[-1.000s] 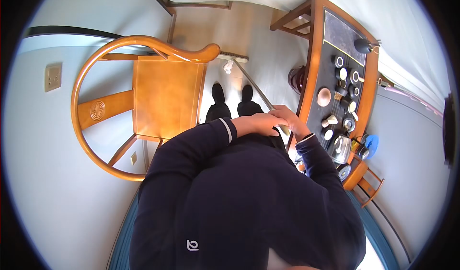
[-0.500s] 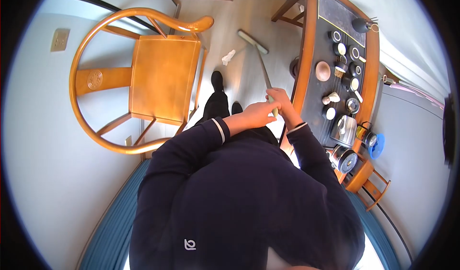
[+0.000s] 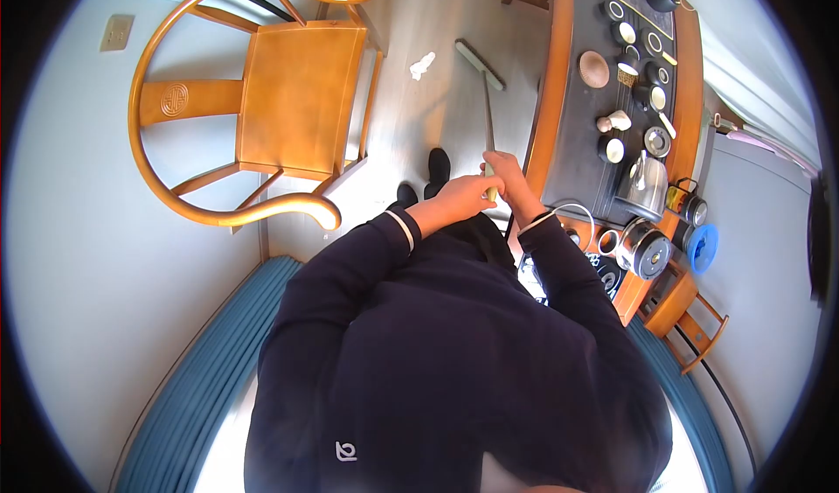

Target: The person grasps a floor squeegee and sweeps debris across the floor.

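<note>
A long-handled broom (image 3: 488,117) slants away from me, its wide, narrow head (image 3: 480,64) resting on the floor. My left hand (image 3: 465,199) is closed around the pale top end of the handle. Just beyond it, my right hand (image 3: 509,178) grips the same handle a little lower down. A crumpled white tissue (image 3: 422,65) lies on the floor to the left of the broom head, apart from it.
A wooden armchair (image 3: 301,100) stands at the left. Along the right runs a wooden tea table (image 3: 546,100) with several cups, a steel kettle (image 3: 645,183) and a pot (image 3: 645,248). A small wooden chair (image 3: 690,318) and blue curtains (image 3: 210,353) are behind.
My feet have stepped, the other one now being in front. The view has shifted, with chair and tissue higher in it. Both hands keep hold of the broom, whose head stays left of the table.
</note>
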{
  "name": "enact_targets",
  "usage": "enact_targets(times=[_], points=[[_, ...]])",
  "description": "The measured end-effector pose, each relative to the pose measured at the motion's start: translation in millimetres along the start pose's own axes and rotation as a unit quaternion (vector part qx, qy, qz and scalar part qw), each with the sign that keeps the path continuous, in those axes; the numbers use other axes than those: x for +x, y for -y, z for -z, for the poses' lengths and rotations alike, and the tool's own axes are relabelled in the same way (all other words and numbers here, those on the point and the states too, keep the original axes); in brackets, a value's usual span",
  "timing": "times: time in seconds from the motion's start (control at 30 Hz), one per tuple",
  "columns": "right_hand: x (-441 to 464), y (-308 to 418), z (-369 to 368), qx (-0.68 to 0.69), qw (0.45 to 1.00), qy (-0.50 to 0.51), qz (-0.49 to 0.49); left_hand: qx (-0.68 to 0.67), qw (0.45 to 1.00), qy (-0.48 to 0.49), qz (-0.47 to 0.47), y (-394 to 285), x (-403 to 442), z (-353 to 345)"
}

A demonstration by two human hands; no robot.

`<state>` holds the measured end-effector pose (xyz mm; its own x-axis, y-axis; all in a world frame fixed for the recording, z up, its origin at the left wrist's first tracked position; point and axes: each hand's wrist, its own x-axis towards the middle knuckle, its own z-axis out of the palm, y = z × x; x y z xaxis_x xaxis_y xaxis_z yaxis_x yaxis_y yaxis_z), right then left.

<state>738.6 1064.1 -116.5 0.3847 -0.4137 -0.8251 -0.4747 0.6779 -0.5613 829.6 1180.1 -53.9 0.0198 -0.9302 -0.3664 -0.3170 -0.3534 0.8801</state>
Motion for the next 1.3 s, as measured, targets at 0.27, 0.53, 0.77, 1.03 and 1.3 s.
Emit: enact_targets(times=[0.27, 0.53, 0.77, 1.03, 1.3], points=[[-42, -64, -25, -0.007, 0.999, 0.008, -0.049, 0.036, 0.998, -0.005, -0.048, 21, -75, -32], [-80, -116, -57, 0.017, 0.995, 0.042, -0.083, 0.045, 0.996, -0.054, -0.048, 27, -155, -51], [-88, -149, -77, 0.016, 0.992, 0.058, -0.11, 0.045, 0.996, -0.075, -0.02, 32, -203, -63], [-112, -157, -99, 0.024, 0.976, 0.114, -0.182, 0.082, 0.994, -0.075, 0.023, 27, -242, -62], [-131, -160, -115, 0.038, 0.956, 0.163, -0.241, 0.069, 0.993, -0.095, 0.023, -3, -271, -48]])
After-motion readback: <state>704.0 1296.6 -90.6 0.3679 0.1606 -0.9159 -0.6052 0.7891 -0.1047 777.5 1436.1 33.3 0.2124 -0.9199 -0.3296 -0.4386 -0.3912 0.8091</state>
